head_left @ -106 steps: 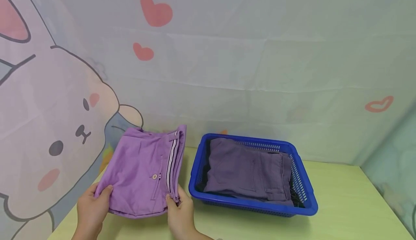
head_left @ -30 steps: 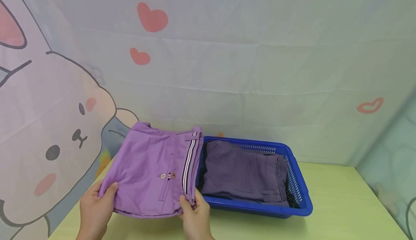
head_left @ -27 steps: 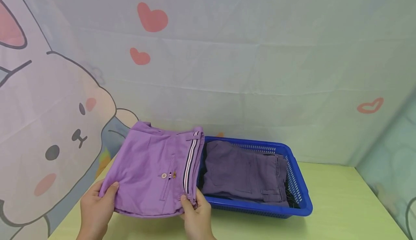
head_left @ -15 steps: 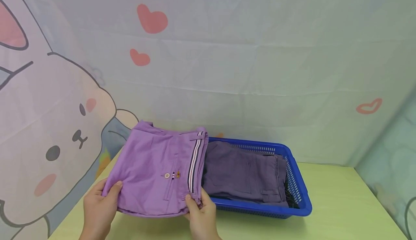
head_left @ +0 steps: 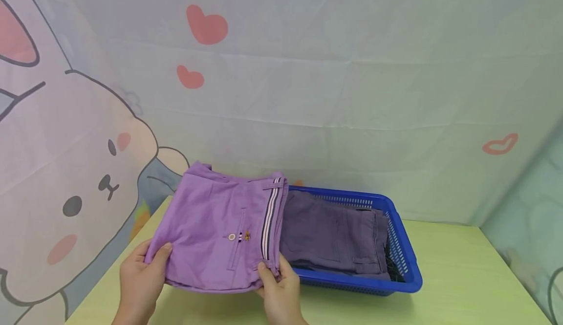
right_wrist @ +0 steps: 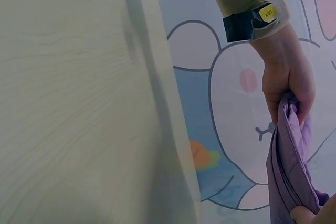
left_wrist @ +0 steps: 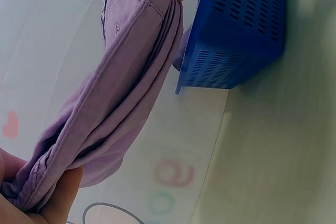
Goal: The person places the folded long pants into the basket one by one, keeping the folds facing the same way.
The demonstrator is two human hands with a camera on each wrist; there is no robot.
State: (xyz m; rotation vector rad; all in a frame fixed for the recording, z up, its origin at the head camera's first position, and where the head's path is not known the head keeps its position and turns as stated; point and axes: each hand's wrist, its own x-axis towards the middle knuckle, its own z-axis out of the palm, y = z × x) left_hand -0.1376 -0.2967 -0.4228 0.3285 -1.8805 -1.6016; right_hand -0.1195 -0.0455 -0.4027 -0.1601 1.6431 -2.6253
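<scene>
Both hands hold up a folded pair of purple trousers (head_left: pixel 206 232), with a striped band inside the waist and a buttoned pocket facing up. My left hand (head_left: pixel 142 278) pinches the lower left corner, thumb on top. At the waistband corner, my right hand (head_left: pixel 281 288) grips the cloth between thumb and fingers. In the left wrist view the trousers (left_wrist: pixel 115 87) hang in several layers above the table. To the right stands a blue basket (head_left: pixel 352 280), its left part covered by the purple cloth in the head view. Greyish-purple folded trousers (head_left: pixel 334 237) lie inside it.
The pale yellow-green table (head_left: pixel 457 271) extends right of the basket. A fabric backdrop (head_left: pixel 352 95) with hearts and a cartoon rabbit hangs behind it. Some black stringy material (head_left: pixel 396 269) shows at the basket's right inner corner. A dark cable (head_left: pixel 552 291) sits at the far right edge.
Both hands have carried the purple trousers to the right, so the waistband now overlaps the basket's left side. A small embroidered emblem by the pocket now shows. The grip stays the same.
</scene>
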